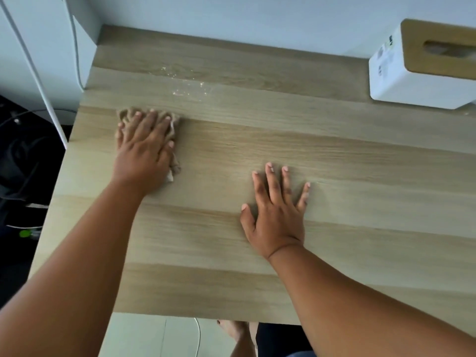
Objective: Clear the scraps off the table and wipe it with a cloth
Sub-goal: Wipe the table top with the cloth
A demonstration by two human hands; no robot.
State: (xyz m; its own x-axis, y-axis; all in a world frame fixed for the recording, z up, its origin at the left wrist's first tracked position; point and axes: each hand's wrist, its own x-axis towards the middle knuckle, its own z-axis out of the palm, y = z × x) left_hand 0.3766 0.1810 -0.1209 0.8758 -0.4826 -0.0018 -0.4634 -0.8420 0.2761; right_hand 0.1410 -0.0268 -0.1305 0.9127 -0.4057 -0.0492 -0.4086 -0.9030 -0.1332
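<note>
The left hand lies palm down on a crumpled beige cloth, fingers spread and nearly straight, so its grip is open and pressing rather than curled round the fabric. Most of the cloth is hidden beneath the palm; only a bunched edge past the fingertips and a strip along the thumb side show. It sits toward the left side of the pale wood-grain surface, near the left edge.

The right hand rests flat on the bare wood, well apart from the cloth, fingers straight and splayed, holding nothing.

Beyond the cloth, toward the wall, a faint glistening patch catches the light; whether it is moisture or fine crumbs is hard to tell.

At the far right corner stands a white tissue box with a wooden lid, cut off by the picture's edge. White cables run down the left wall. Below the near edge, a bare foot shows partly on the pale floor, the rest hidden.
</note>
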